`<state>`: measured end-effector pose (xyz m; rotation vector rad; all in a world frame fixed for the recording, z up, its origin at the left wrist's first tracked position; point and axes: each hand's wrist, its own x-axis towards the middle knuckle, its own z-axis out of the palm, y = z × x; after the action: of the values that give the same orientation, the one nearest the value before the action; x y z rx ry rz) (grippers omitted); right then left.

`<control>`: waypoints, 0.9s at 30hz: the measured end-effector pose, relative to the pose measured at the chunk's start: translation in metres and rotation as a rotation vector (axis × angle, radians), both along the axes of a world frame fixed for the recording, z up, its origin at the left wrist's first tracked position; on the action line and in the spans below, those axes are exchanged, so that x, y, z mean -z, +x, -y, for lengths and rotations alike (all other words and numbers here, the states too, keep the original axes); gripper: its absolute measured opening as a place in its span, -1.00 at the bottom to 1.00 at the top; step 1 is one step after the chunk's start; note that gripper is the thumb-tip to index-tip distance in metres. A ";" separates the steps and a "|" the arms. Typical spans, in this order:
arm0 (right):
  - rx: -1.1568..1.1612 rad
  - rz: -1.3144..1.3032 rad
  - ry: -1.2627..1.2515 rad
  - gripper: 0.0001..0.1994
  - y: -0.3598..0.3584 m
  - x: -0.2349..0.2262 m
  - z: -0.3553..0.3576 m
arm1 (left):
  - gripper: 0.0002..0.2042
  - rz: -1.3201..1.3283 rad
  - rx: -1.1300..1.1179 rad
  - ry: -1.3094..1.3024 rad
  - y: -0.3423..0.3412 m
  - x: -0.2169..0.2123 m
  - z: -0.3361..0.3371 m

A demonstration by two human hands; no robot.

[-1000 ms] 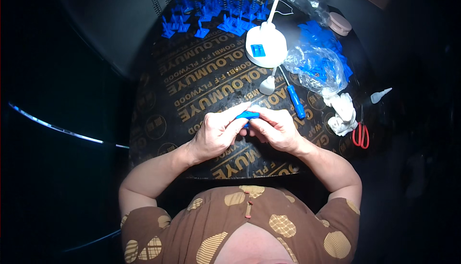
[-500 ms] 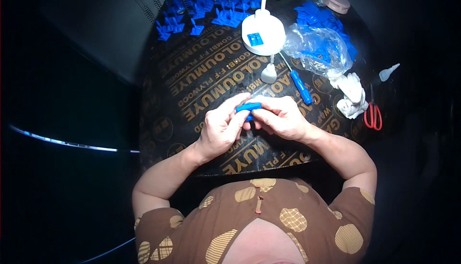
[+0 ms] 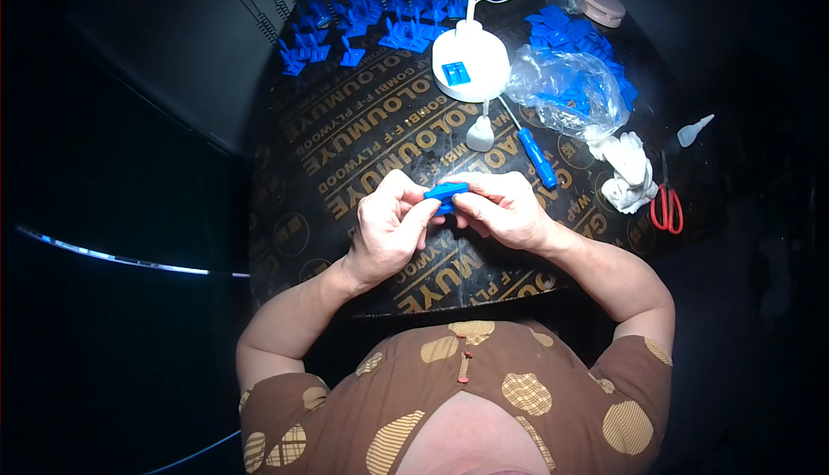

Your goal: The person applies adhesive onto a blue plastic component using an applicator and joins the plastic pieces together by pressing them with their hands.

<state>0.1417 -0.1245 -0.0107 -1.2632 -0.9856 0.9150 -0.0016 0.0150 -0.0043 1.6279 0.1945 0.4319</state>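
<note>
Between my two hands, above the near middle of the dark table, is a small blue plastic piece [image 3: 446, 192]. My left hand [image 3: 390, 220] pinches its left side with thumb and fingers. On the other side, my right hand [image 3: 505, 209] grips it, the thumb pressed against the front. Fingers cover much of the piece, so its full shape is hidden. Beyond the hands stands a white round lamp base [image 3: 471, 73] with a flat blue square part [image 3: 456, 73] on top. A white spatula-shaped thing [image 3: 480, 135] lies just in front of the base.
A blue-handled screwdriver [image 3: 538, 160] lies right of my hands. Farther right are a white cloth glove [image 3: 630, 173], red-handled scissors [image 3: 667, 209] and a white nozzle [image 3: 695, 131]. A clear plastic bag [image 3: 574, 95] covers blue pieces. Blue parts with springs [image 3: 363, 13] stand at the far left.
My left hand's fingers have curled in, the forefinger no longer stretched out past the blue piece. Both hands still hold the piece in nearly the same place.
</note>
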 end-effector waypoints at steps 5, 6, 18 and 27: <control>-0.018 0.003 0.007 -0.74 0.003 0.007 0.000 | -0.95 -0.023 0.045 -0.004 -0.001 -0.001 -0.002; -0.021 0.003 0.003 -0.74 0.003 0.006 -0.001 | -0.95 -0.021 0.044 -0.005 -0.001 -0.001 -0.002; 0.013 -0.101 0.021 -0.75 -0.004 -0.006 -0.001 | -0.93 0.031 -0.045 -0.115 0.004 -0.001 0.004; 0.005 -0.070 -0.023 -0.74 0.000 -0.004 0.001 | -0.94 -0.007 0.055 -0.081 0.001 0.003 -0.004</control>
<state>0.1413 -0.1254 -0.0064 -1.2441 -0.9182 0.9628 -0.0009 0.0187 -0.0070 1.5524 0.1700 0.3714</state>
